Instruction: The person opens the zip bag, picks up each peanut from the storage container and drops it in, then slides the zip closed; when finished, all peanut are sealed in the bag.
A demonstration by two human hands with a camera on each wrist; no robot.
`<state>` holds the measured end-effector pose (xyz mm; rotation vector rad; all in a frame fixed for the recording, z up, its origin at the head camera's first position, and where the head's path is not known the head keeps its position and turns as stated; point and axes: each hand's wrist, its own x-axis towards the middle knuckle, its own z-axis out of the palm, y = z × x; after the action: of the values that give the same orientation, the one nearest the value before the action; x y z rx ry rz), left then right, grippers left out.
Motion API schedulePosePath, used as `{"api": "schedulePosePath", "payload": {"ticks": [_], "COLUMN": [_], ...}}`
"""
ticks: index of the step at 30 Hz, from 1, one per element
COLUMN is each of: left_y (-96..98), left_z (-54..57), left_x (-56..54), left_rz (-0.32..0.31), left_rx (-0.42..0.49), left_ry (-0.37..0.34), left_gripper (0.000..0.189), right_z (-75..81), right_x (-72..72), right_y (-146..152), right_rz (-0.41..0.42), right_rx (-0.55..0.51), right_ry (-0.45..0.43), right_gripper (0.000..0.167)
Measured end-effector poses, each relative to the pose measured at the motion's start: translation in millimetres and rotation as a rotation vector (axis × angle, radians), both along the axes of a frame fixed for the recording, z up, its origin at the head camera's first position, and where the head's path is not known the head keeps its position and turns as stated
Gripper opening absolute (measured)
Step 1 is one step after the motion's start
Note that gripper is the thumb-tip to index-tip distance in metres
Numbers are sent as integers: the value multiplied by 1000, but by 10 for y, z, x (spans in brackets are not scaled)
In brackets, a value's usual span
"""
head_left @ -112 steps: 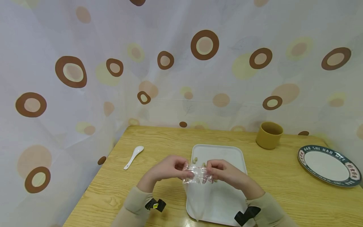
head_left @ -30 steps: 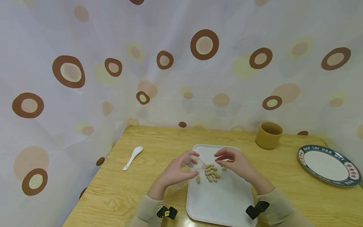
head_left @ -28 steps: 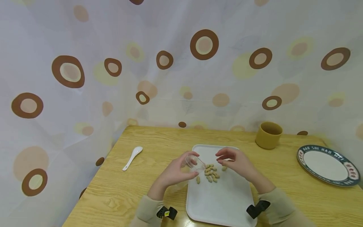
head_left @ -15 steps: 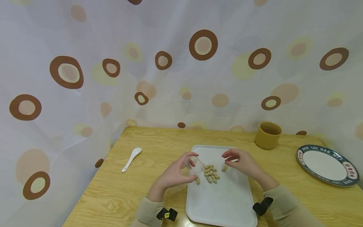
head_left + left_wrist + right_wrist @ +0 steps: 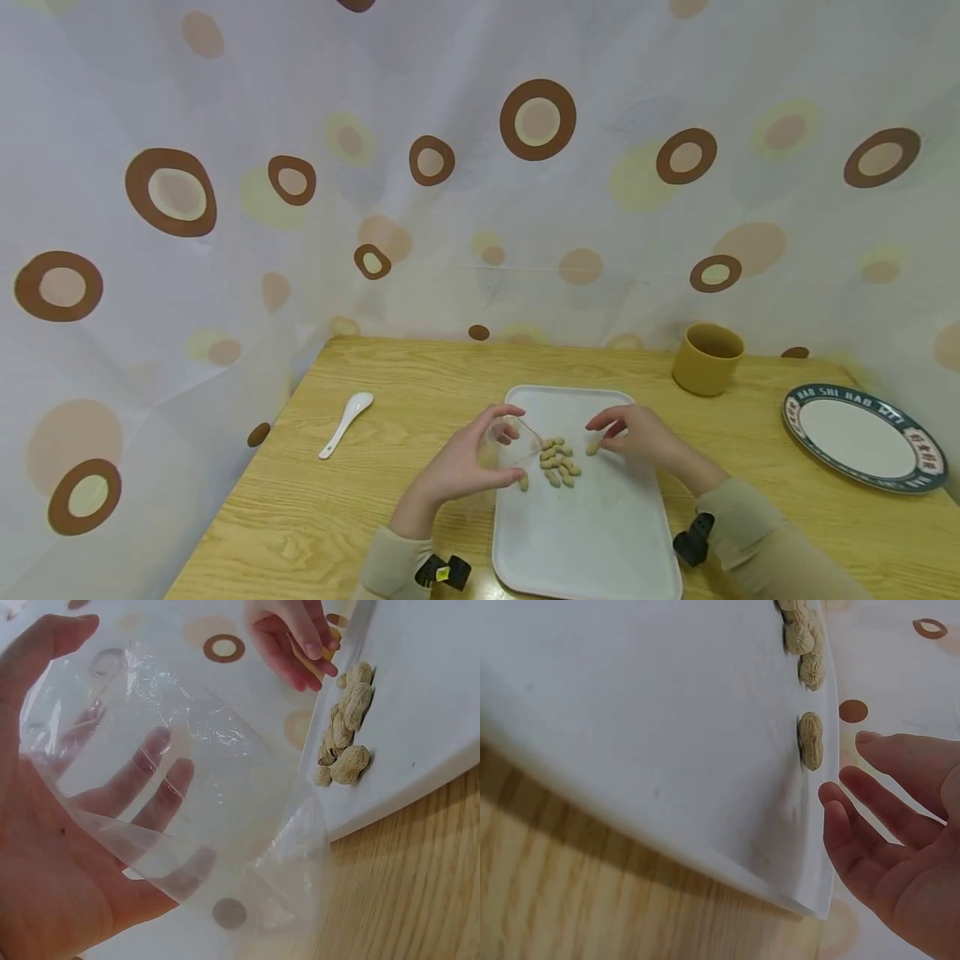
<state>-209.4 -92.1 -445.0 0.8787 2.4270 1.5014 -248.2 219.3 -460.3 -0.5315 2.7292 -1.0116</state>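
Observation:
My left hand [image 5: 467, 458] is curved round a clear plastic bag [image 5: 513, 446], whose mouth stands wide above the tray's left side. In the left wrist view several fingers show through the thin film of the bag [image 5: 217, 772]. A white tray [image 5: 585, 533] lies under both hands. On it several unshelled peanuts [image 5: 557, 458] form a cluster near the bag's mouth, and one sits at the left edge. Beside my right hand [image 5: 637, 433] lies a lone peanut [image 5: 592, 447]. In the right wrist view, the fingers are loosely bent close to that peanut [image 5: 810, 741], holding nothing.
A white spoon [image 5: 347, 423] lies on the wooden table [image 5: 285, 517] to the left. A mustard-yellow cup [image 5: 707, 360] stands at the back right. Farther right is a plate [image 5: 862, 437] with a dark patterned rim. A dotted cloth [image 5: 480, 192] hangs behind the table.
Both hands pinched the bag earlier; now only the left holds it, its mouth spread. My right hand let go, moved right, and came down to the lone peanut.

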Motion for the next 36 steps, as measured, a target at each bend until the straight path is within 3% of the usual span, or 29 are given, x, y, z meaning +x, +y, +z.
{"api": "schedulePosePath", "payload": {"ticks": [19,28,36], "left_y": [-33,-25,-26], "left_z": [-22,-45,7], "left_x": [36,19,10], "left_rz": [13,13,36], "left_rx": [20,-1,-38], "left_ry": [-18,-14,-6], "left_gripper": [70,75,79], "right_z": [-176,-157,-159], "right_x": [-111,-69,-100], "right_y": [39,29,53], "right_rz": [16,32,17], "right_rx": [56,40,29], "right_ry": [-30,-12,-17], "right_gripper": [14,9,6]}}
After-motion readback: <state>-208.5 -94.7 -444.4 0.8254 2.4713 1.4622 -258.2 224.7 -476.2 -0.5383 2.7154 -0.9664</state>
